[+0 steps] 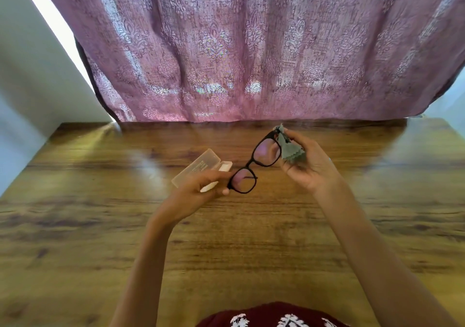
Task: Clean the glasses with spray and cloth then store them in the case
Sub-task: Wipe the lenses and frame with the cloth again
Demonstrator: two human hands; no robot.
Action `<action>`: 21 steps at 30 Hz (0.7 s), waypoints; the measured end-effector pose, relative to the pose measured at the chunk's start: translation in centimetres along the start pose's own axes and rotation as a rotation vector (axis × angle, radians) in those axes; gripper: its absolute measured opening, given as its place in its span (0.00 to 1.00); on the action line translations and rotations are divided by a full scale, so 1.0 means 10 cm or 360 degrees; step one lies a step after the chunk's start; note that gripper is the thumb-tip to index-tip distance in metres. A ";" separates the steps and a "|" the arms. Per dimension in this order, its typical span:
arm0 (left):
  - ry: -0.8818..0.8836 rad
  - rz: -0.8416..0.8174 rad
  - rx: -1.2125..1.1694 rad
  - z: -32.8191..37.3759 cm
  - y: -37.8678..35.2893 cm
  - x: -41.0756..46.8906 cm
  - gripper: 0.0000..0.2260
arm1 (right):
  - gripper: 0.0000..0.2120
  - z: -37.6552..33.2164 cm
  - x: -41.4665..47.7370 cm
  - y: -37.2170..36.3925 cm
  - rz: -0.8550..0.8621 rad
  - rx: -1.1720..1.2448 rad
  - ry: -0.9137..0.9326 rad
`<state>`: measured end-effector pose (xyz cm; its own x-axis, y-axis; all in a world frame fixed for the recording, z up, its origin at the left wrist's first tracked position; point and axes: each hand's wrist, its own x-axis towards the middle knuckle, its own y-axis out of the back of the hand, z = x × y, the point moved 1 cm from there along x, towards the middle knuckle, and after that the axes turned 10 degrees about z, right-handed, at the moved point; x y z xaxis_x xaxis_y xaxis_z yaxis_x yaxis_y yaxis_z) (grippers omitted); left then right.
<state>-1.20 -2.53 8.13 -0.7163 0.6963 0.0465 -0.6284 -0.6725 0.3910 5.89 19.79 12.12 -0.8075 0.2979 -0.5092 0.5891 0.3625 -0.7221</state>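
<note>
Aloft, glasses [252, 161] between the hands, right hand [312, 169] pinching them with grey cloth [292, 151], left hand [193, 195] gripping white object [208, 187]

The glasses [250, 163] are showing black frames, the cloth [292, 150] grey, the 6 o'clock table [251, 251] brown wood-grain, the 12 o'clock curtain [251, 49] mauve damask.
</note>
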 end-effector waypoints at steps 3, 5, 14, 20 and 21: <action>0.0064 -0.0055 -0.0096 0.07 -0.02 0.03 0.10 | 0.05 0.00 0.07 0.04 0.0036 -0.0010 -0.0007; 0.0063 -0.0029 -0.0118 0.13 -0.06 0.06 0.06 | 0.05 0.01 0.09 0.05 0.0040 0.0006 -0.0012; -0.0087 0.0090 -0.0388 0.37 -0.23 0.14 0.04 | 0.10 -0.05 0.15 0.04 0.0075 0.0194 -0.0034; -0.0169 -0.0031 -0.0173 0.43 -0.26 0.25 0.01 | 0.24 -0.07 0.19 0.07 0.0163 0.0115 0.0043; -0.0210 -0.0024 -0.0110 0.43 -0.27 0.26 0.01 | 0.25 -0.07 0.18 0.07 0.0168 0.0119 0.0051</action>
<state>-0.05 2.14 11.21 -0.6634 0.7302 0.1634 -0.6612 -0.6743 0.3287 4.87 21.17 11.00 -0.7391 0.3594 -0.5697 0.6657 0.2611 -0.6990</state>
